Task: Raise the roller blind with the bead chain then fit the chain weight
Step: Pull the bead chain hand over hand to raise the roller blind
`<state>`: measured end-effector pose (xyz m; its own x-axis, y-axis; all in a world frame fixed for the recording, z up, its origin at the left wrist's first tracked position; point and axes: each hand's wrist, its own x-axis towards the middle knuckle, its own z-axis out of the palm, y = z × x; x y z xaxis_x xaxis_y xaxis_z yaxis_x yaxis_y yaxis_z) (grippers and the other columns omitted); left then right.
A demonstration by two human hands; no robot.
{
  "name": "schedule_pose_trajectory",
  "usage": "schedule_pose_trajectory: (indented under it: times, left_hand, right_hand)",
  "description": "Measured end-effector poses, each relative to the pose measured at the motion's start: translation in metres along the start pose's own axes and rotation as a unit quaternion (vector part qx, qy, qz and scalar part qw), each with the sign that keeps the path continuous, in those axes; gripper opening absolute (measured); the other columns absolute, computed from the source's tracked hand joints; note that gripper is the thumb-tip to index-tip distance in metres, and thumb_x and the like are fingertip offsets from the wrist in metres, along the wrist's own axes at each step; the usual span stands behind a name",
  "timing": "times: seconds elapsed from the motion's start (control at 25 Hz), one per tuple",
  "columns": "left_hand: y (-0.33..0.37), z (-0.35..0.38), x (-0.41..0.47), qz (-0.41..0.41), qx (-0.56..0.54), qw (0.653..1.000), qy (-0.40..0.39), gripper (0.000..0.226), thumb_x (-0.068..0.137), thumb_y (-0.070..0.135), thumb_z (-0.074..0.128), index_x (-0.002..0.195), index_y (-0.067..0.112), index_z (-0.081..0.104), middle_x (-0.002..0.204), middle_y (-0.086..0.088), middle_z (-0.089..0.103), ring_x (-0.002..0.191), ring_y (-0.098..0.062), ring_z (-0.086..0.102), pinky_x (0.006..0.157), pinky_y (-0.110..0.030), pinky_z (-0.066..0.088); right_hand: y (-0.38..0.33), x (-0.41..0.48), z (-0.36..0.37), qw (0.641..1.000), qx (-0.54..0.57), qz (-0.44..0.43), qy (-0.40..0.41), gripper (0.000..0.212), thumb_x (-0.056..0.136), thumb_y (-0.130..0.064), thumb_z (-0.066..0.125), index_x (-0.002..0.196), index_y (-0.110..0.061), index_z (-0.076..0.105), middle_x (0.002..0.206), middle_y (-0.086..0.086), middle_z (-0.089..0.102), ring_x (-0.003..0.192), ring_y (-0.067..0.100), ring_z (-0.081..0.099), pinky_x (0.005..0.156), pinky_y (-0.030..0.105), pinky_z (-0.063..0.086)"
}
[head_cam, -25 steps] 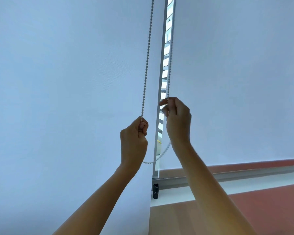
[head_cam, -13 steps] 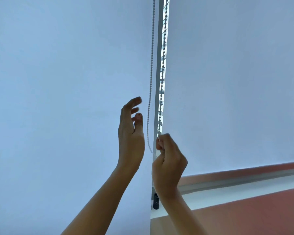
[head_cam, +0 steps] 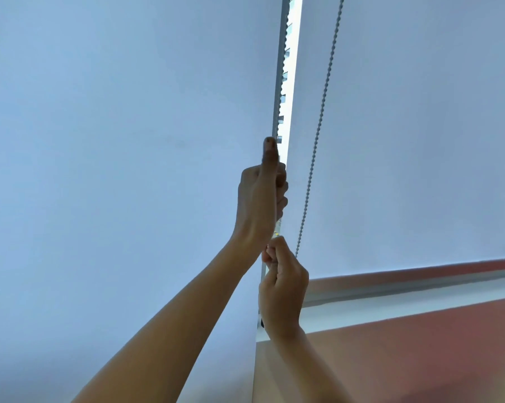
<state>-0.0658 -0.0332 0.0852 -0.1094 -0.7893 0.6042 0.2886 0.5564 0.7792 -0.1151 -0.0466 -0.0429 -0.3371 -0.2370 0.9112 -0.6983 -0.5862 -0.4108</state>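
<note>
Left of the bright gap [head_cam: 293,53] hangs the left blind [head_cam: 114,141], drawn right down. At the gap's left edge the left hand [head_cam: 260,199] is up high, its grip closed and the thumb standing straight. I'd say it has the rear strand of the bead chain [head_cam: 318,132], which runs down the gap into the fist, taken high for a long pull. At the gap's foot the right hand [head_cam: 283,283] is balled tight, seemingly pinching that same strand low to hold tension, though the beads inside are hidden. Just right of the gap the front strand hangs free. Further right, the right blind [head_cam: 420,141] ends just above the sill [head_cam: 420,303], barely raised. A dark sliver [head_cam: 262,321] under the gap may be the weight; I can't tell.
</note>
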Motion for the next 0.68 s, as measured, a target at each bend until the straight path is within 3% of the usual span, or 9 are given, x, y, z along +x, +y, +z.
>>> schedule_pose_trajectory:
  times: [0.08, 0.16, 0.28, 0.36, 0.48, 0.68]
  left_hand:
    - [-0.008, 0.003, 0.0, 0.054, 0.017, 0.998, 0.027, 0.053, 0.099, 0.043, 0.035, 0.062, 0.012, 0.014, 0.054, -0.005, 0.012, 0.044, -0.013, 0.01, 0.039, -0.02, 0.013]
    - [-0.013, 0.001, 0.004, 0.074, 0.02, 0.996, 0.036, 0.053, 0.1, 0.038, 0.036, 0.057, 0.014, 0.017, 0.047, 0.004, 0.016, 0.038, -0.007, 0.014, 0.037, -0.017, 0.017]
    - [-0.02, -0.006, 0.01, 0.079, 0.022, 0.996, 0.034, 0.052, 0.102, 0.033, 0.035, 0.053, 0.018, 0.027, 0.042, 0.011, 0.023, 0.034, -0.005, 0.019, 0.036, -0.016, 0.02]
    - [-0.025, -0.008, 0.009, 0.091, 0.022, 0.995, 0.025, 0.05, 0.102, 0.032, 0.034, 0.054, 0.018, 0.029, 0.043, 0.009, 0.023, 0.035, -0.006, 0.02, 0.037, -0.017, 0.02]
    - [-0.031, -0.007, 0.007, 0.121, 0.053, 0.99, 0.048, 0.055, 0.102, 0.032, 0.032, 0.048, 0.025, 0.034, 0.041, 0.011, 0.028, 0.035, -0.005, 0.026, 0.038, -0.017, 0.024]
    - [-0.067, -0.008, -0.016, 0.129, 0.112, 0.982, 0.078, 0.052, 0.098, 0.038, 0.031, 0.046, 0.032, 0.039, 0.039, 0.011, 0.034, 0.037, -0.006, 0.034, 0.042, -0.019, 0.028]
  right_hand:
    - [-0.001, 0.003, -0.003, 0.995, 0.073, 0.052, -0.047, 0.028, 0.094, -0.012, 0.035, 0.072, -0.029, 0.04, 0.054, -0.02, 0.042, 0.052, 0.005, 0.046, 0.055, 0.013, 0.045]
    - [-0.002, 0.009, -0.008, 0.989, 0.111, 0.076, -0.066, 0.035, 0.097, -0.007, 0.04, 0.073, -0.031, 0.044, 0.059, -0.021, 0.048, 0.054, 0.004, 0.049, 0.058, 0.008, 0.038]
    - [-0.001, 0.029, -0.013, 0.986, 0.137, 0.091, -0.023, 0.021, 0.1, -0.011, 0.043, 0.089, -0.015, 0.061, 0.082, -0.005, 0.064, 0.062, 0.011, 0.061, 0.06, 0.016, 0.047]
    - [-0.003, 0.051, -0.013, 0.982, 0.156, 0.109, 0.002, 0.022, 0.1, -0.018, 0.041, 0.097, -0.008, 0.061, 0.09, 0.004, 0.067, 0.069, 0.016, 0.066, 0.067, 0.022, 0.053]
    - [-0.01, 0.085, -0.012, 0.966, 0.216, 0.141, 0.01, 0.023, 0.103, -0.014, 0.04, 0.094, -0.006, 0.06, 0.084, 0.004, 0.067, 0.07, 0.022, 0.068, 0.07, 0.037, 0.058]
    - [-0.025, 0.125, -0.011, 0.918, 0.354, 0.175, -0.043, 0.024, 0.103, -0.01, 0.039, 0.09, -0.005, 0.059, 0.073, 0.005, 0.062, 0.063, 0.02, 0.063, 0.065, 0.034, 0.055]
